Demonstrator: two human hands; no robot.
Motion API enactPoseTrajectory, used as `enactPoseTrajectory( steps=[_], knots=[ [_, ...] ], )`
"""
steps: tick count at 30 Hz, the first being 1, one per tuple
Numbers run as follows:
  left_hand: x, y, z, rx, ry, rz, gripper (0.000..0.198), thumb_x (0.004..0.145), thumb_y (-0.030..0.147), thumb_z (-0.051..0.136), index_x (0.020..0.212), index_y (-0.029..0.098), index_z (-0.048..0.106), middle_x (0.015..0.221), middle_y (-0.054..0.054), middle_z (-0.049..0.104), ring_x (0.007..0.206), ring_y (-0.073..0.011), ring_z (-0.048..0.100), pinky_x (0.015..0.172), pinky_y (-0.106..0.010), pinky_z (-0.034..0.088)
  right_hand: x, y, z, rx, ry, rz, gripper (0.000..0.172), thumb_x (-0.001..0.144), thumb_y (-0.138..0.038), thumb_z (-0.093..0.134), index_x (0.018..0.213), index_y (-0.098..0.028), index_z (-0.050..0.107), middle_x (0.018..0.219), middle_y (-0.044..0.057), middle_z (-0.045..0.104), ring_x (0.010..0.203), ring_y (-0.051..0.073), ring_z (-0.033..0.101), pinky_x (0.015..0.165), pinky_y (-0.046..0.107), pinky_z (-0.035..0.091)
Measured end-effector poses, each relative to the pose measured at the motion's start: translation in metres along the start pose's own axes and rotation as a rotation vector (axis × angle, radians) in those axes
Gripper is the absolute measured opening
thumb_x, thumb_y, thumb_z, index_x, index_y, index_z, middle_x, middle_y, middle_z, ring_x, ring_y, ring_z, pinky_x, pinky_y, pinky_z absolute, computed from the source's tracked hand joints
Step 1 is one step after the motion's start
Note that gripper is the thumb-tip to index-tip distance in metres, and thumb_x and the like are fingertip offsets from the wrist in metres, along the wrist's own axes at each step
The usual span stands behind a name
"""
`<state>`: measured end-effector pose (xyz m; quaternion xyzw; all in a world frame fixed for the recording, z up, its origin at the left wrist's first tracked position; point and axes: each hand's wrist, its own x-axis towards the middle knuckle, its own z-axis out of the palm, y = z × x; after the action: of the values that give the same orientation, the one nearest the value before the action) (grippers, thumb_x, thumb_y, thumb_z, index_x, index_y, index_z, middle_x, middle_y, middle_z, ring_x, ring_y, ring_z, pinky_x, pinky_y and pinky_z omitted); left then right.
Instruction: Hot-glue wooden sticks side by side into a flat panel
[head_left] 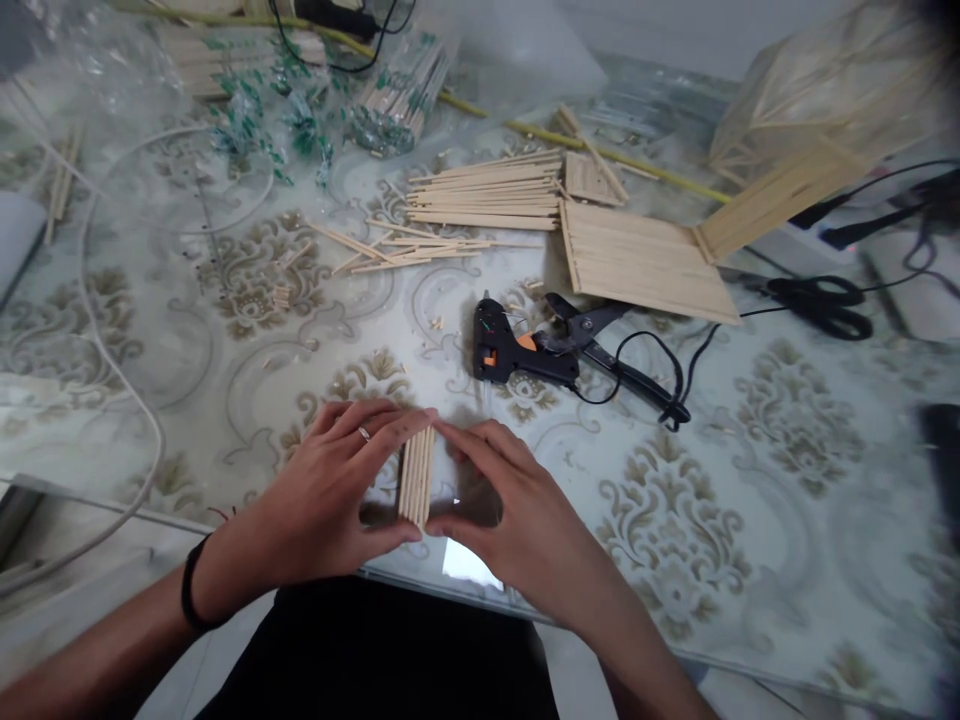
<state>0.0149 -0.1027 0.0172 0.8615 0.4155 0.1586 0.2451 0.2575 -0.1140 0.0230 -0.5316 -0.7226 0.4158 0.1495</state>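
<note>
A small row of short wooden sticks (417, 478), laid side by side, stands between my two hands near the table's front edge. My left hand (349, 470) pinches its ends, thumb at the near end and forefinger at the far end. From the other side my right hand (502, 490) presses thumb and fingertips to the same two ends. A black hot glue gun (517, 350) lies beyond my right hand, its grip against black-handled cutting pliers (592, 340). Whether the sticks are glued together I cannot tell.
Loose sticks (420, 248) and a longer stick bundle (487, 190) lie farther back. A joined stick panel (645, 255) rests at right by scissors (821, 300). Plastic-wrapped sticks (405, 95) are at the back. A white cable (105, 340) curves along the left.
</note>
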Motion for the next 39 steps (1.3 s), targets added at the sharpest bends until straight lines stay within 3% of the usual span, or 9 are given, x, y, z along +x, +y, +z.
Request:
enactPoseTrajectory(
  steps=[6, 11, 15, 23, 26, 30, 37, 39],
  knots=[
    [-0.001, 0.000, 0.000, 0.008, 0.020, -0.009, 0.104, 0.082, 0.031, 0.093, 0.165, 0.025, 0.031, 0.159, -0.018, 0.060, 0.146, -0.0385, 0.056, 0.119, -0.058, 0.046, 0.000, -0.001, -0.001, -0.021, -0.033, 0.021, 0.085, 0.082, -0.014, 0.094, 0.158, -0.023, 0.059, 0.132, 0.010, 0.068, 0.128, 0.031, 0.066, 0.116, 0.054, 0.056],
    [-0.002, -0.001, 0.001, 0.001, 0.058, -0.005, 0.103, 0.076, 0.035, 0.099, 0.159, 0.024, 0.038, 0.141, -0.015, 0.070, 0.131, -0.0384, 0.065, 0.111, -0.059, 0.053, 0.001, 0.000, -0.002, -0.041, -0.037, 0.004, 0.086, 0.080, -0.016, 0.096, 0.159, -0.018, 0.060, 0.132, 0.012, 0.069, 0.128, 0.033, 0.066, 0.117, 0.054, 0.056],
    [-0.002, -0.001, 0.001, 0.001, 0.053, 0.001, 0.102, 0.076, 0.034, 0.098, 0.158, 0.024, 0.038, 0.141, -0.015, 0.070, 0.132, -0.0386, 0.065, 0.112, -0.061, 0.054, 0.001, 0.001, -0.002, -0.052, -0.034, -0.005, 0.086, 0.080, -0.016, 0.097, 0.158, -0.019, 0.061, 0.132, 0.012, 0.069, 0.128, 0.033, 0.067, 0.117, 0.053, 0.056],
    [-0.005, -0.001, 0.002, 0.008, 0.079, -0.009, 0.110, 0.075, 0.034, 0.101, 0.163, 0.026, 0.036, 0.165, -0.023, 0.049, 0.152, -0.0445, 0.053, 0.122, -0.067, 0.048, 0.000, 0.004, -0.006, -0.019, -0.041, -0.025, 0.087, 0.081, -0.019, 0.098, 0.159, -0.018, 0.060, 0.132, 0.012, 0.069, 0.124, 0.031, 0.068, 0.116, 0.051, 0.057],
    [-0.005, -0.003, 0.003, 0.023, 0.088, 0.014, 0.113, 0.077, 0.035, 0.101, 0.166, 0.027, 0.032, 0.172, -0.023, 0.043, 0.154, -0.0463, 0.050, 0.121, -0.067, 0.049, 0.001, 0.005, -0.015, 0.068, -0.043, -0.041, 0.075, 0.089, -0.017, 0.091, 0.157, -0.021, 0.061, 0.122, 0.006, 0.072, 0.107, 0.023, 0.072, 0.105, 0.043, 0.063],
    [-0.003, -0.003, 0.002, 0.059, 0.079, 0.024, 0.115, 0.075, 0.033, 0.100, 0.167, 0.027, 0.031, 0.176, -0.023, 0.040, 0.155, -0.0467, 0.050, 0.118, -0.065, 0.052, 0.013, 0.003, -0.025, 0.080, 0.045, -0.042, 0.046, 0.101, -0.016, 0.077, 0.146, -0.021, 0.070, 0.110, 0.004, 0.075, 0.088, 0.019, 0.073, 0.090, 0.038, 0.064],
    [-0.004, -0.003, 0.002, 0.074, 0.071, 0.042, 0.118, 0.074, 0.030, 0.100, 0.169, 0.025, 0.029, 0.178, -0.023, 0.039, 0.159, -0.0446, 0.048, 0.119, -0.060, 0.051, 0.046, -0.008, -0.015, -0.055, 0.113, -0.106, 0.012, 0.101, -0.012, 0.075, 0.110, -0.016, 0.082, 0.095, 0.005, 0.078, 0.083, 0.020, 0.072, 0.084, 0.035, 0.056],
    [-0.004, -0.003, 0.002, 0.078, 0.072, 0.044, 0.121, 0.074, 0.030, 0.101, 0.169, 0.025, 0.027, 0.178, -0.024, 0.039, 0.159, -0.0445, 0.048, 0.119, -0.060, 0.051, 0.051, -0.008, -0.012, -0.081, 0.122, -0.118, 0.010, 0.102, -0.011, 0.072, 0.097, -0.017, 0.079, 0.094, 0.006, 0.078, 0.083, 0.021, 0.071, 0.083, 0.035, 0.054]
  ],
)
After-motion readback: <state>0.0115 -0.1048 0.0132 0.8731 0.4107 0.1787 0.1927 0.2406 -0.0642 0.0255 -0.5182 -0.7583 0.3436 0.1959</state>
